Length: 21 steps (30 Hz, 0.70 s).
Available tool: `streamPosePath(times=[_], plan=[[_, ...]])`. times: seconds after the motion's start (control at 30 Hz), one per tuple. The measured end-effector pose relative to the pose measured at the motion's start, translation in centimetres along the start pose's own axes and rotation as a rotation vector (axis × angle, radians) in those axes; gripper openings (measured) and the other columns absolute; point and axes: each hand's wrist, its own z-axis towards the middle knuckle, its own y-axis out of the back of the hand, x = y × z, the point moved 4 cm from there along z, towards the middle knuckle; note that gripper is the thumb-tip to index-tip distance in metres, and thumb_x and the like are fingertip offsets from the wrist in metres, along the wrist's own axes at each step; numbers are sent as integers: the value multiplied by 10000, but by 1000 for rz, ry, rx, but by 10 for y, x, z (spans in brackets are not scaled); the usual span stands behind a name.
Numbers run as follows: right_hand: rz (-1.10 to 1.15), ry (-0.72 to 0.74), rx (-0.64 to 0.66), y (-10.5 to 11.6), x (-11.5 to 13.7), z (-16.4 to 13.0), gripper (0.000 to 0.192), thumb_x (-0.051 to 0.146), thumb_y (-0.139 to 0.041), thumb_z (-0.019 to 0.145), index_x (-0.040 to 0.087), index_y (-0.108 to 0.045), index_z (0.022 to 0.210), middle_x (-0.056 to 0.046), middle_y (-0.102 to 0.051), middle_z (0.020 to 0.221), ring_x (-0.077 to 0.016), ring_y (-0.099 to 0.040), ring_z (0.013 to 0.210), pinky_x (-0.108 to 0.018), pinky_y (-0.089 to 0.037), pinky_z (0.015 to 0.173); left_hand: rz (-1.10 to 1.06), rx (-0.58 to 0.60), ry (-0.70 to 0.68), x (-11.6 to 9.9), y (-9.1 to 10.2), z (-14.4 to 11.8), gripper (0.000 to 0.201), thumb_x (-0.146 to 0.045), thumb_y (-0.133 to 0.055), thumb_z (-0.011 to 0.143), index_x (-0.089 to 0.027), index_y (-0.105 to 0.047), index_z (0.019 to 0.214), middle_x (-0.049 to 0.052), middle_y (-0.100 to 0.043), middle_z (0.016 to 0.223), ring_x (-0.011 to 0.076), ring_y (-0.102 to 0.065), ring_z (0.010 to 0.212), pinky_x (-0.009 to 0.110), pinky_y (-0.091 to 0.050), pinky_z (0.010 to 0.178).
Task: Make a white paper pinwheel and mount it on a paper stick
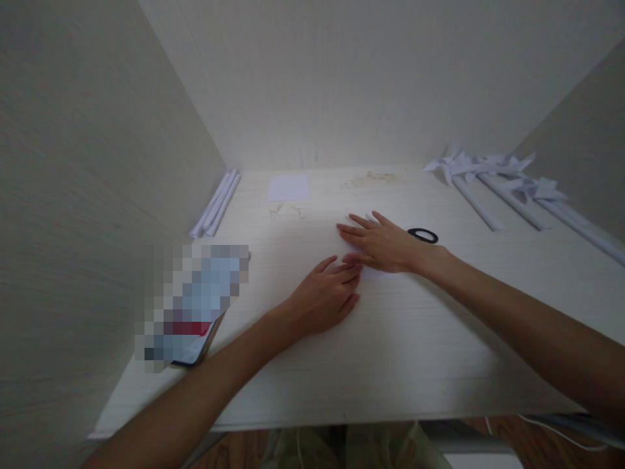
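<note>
White wood-grain desk [400,352] walled in on three sides, with paper things spread over it.

Along the left wall lie a few rolled paper tubes [215,203] side by side; near the front left corner a phone [195,306], pixelated, hangs slightly over the edge. At the back sits a flat square sheet of paper [288,187], with small brownish scraps [286,210] just in front of it and a patch of brownish crumbs [374,178] to its right. A black ring-shaped object [422,235] lies near the middle. At the back right, paper pinwheels on rolled paper sticks [502,185] lie in a loose row. Both hands rest flat mid-desk, the right hand [383,244] pressing a white paper [372,273], the left hand [325,296] just beside it.
</note>
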Motion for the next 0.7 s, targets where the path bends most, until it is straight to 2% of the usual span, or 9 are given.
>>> streamPosePath(times=[0.17, 0.3, 0.53, 0.7], plan=[[3, -45, -58, -14, 2, -9, 605, 480, -227, 877, 78, -293, 1324, -124, -270, 1399, -310, -247, 1269, -555, -290, 955, -3, -17, -7, 0, 1, 0, 317, -244, -334, 863, -118, -524, 1083, 76, -587, 1116, 182, -483, 1101, 387, -213, 1030], [-5, -31, -104, -21, 2, -21, 604, 476, -193, 884, 75, -289, 1325, -120, -250, 1408, -296, -221, 1281, -541, -256, 978, 6, -25, -16, 0, 2, 0, 326, -245, -319, 869, -119, -522, 1091, 79, -560, 1171, 180, -455, 1140, 384, -220, 1028], [7, -36, -93, -20, -1, -41, 642, 530, -200, 863, 95, -293, 1325, -127, -263, 1401, -296, -218, 1282, -538, -238, 977, 24, -19, -3, 1, 0, 0, 353, -262, -314, 873, -112, -516, 1121, 92, -501, 1251, 171, -421, 1179, 384, -231, 1030], [-8, -21, -79, -18, -3, -68, 694, 576, -238, 836, 103, -245, 1344, -127, -256, 1402, -296, -220, 1281, -537, -221, 982, 23, -3, -3, 2, 0, 1, 345, -256, -325, 869, -110, -540, 1094, 84, -501, 1253, 175, -429, 1174, 386, -226, 1035]])
